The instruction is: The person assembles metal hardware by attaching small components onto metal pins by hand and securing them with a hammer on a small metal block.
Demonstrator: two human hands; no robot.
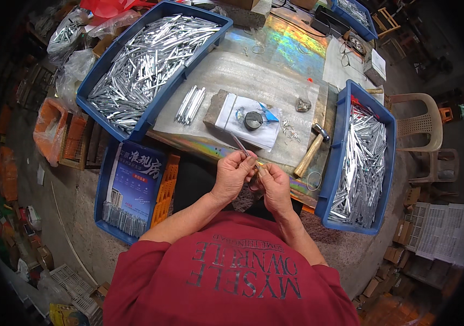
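My left hand [231, 176] pinches a slim silver metal piece [239, 143] that slants up and away over the table's near edge. Close beside it, my right hand [274, 189] has thumb and fingers pressed together at the piece's lower end; what lies between them is too small to make out. Ahead of both hands, a dark round pot [253, 121] rests on white paper [234, 116] over a block. A hammer [313, 150] with a wooden handle lies to the right. Small metal bits [290, 130] are scattered beyond the hands, and a row of silver strips [190, 105] lies further left.
A large blue bin [82, 89] heaped with silver strips stands at the left. Another blue bin [388, 163] with similar strips is on the right. Below the left one sits a blue crate [99, 209] with a printed sheet. A beige plastic chair [418, 98] stands farther right.
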